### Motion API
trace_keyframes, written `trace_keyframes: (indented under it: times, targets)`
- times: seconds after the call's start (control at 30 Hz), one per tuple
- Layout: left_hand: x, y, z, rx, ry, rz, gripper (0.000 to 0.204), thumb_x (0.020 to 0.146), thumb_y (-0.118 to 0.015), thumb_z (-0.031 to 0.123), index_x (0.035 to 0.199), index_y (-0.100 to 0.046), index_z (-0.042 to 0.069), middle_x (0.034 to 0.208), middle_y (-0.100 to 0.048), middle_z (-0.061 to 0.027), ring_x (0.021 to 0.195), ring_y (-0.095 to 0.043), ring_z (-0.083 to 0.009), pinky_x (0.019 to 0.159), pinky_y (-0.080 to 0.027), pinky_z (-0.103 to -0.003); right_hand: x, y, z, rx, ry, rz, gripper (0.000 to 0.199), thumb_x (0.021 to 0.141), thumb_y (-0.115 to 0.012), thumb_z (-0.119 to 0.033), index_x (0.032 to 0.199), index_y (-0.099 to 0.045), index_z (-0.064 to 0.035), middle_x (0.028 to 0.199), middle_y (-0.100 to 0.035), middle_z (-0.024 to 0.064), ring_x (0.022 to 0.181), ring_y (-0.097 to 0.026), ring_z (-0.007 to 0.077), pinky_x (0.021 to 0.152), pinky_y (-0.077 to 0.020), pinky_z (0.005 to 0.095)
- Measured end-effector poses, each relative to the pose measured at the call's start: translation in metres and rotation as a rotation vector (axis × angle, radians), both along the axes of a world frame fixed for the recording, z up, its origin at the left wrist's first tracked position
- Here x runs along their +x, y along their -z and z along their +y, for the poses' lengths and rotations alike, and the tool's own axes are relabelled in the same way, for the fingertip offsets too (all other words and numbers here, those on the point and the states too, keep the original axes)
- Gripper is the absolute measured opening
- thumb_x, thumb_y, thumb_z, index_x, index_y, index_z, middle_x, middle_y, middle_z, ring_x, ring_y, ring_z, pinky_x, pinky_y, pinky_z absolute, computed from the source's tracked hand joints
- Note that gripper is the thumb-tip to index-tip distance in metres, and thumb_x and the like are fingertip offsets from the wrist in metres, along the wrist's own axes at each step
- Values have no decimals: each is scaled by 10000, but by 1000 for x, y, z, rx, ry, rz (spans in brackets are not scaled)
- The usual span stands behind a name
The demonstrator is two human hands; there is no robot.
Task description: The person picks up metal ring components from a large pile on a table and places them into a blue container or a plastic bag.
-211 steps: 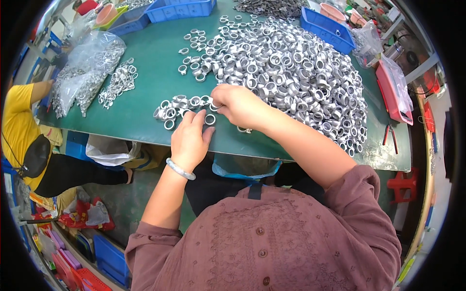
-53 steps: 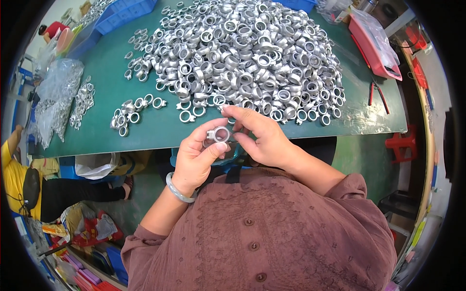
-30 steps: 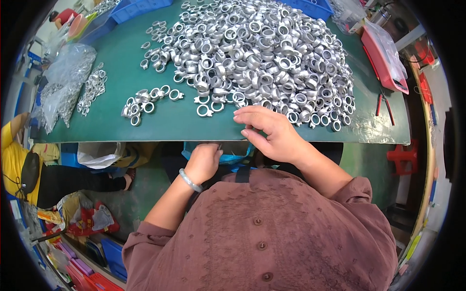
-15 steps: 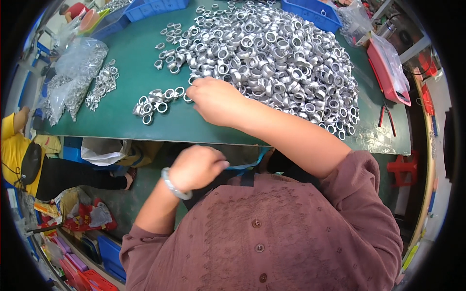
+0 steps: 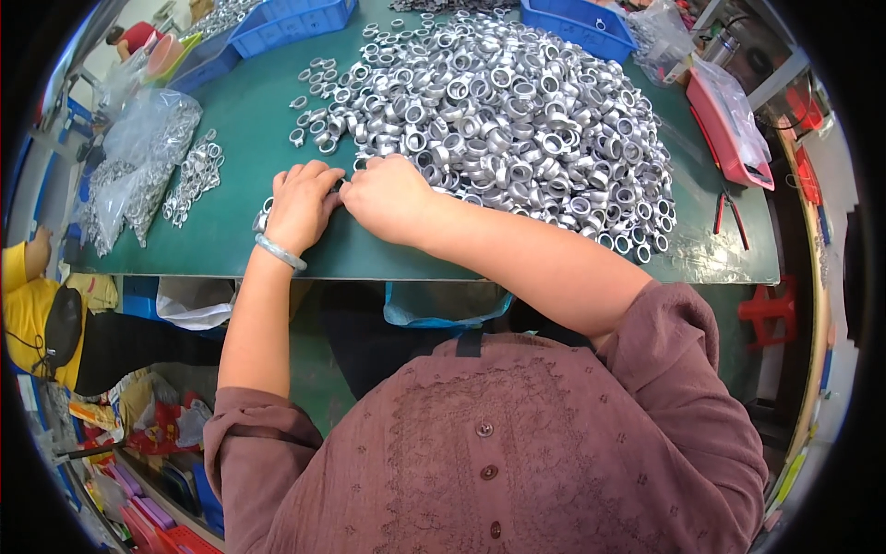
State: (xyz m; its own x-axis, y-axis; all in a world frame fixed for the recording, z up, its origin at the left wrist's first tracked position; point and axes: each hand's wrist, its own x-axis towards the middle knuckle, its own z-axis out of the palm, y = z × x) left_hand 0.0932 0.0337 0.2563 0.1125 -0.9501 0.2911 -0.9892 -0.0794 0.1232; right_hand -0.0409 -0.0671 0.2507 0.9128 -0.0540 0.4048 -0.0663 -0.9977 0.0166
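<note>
A big heap of silver metal ring clamps (image 5: 517, 129) covers the middle of the green table (image 5: 249, 102). At the heap's near left edge my right hand (image 5: 388, 197) is closed, palm down, its fingertips bent out of sight. Close beside it, my left hand (image 5: 303, 205), with a pale bangle on the wrist, curls over the spot where a small group of rings lay. A few of those rings (image 5: 262, 216) show at its left side. Between the two hands, what the fingertips grip is hidden.
Clear bags of small metal parts (image 5: 148, 138) and a loose pile (image 5: 196, 175) lie at left. Blue bins (image 5: 288, 26) stand at the back. On the right are a pink tray (image 5: 729, 129) and red-handled pliers (image 5: 729, 220). A person in yellow (image 5: 41, 319) is at far left.
My left hand has risen from below the table edge onto the small ring group. My right hand has shifted slightly toward me and stays closed beside it.
</note>
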Motion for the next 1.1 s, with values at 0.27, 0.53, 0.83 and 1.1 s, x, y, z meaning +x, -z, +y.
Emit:
trace_keyframes:
  times: [0.27,0.53,0.83,1.1]
  targets:
    - [-1,5,-5,-119,92,-76,238,716,-619,92,952,-592,85,853,-544,-53,861,-508,-243,805,-353,-364,-17,-17,-3,87,46,46,94,690,-599,-148,769,-597,-97,726,-613,33,759,-576,213,620,-453,346]
    - [-17,-7,-5,-319,106,61,301,731,-597,56,1030,-562,56,865,-537,-110,846,-496,-298,792,-382,-365,-83,-36,-20,1404,-100,-236,363,756,-644,-73,1105,-559,-27,863,-595,39,731,-548,82,621,-453,226]
    - [-108,-21,5,-126,209,1915,326,883,-520,176,1162,-499,9,889,-566,-42,728,-523,-103,585,-429,-216,-133,-23,-14,1883,-336,-265,314,823,-565,-51,1132,-528,-13,868,-573,44,741,-583,114,619,-480,235]
    - [-143,-16,9,-9,198,2206,352,900,-482,172,1207,-454,2,950,-580,-62,754,-539,-104,587,-420,-213,-164,-10,-18,2130,-393,-290,347,870,-508,-114,1197,-468,-2,999,-581,99,812,-579,146,695,-488,273]
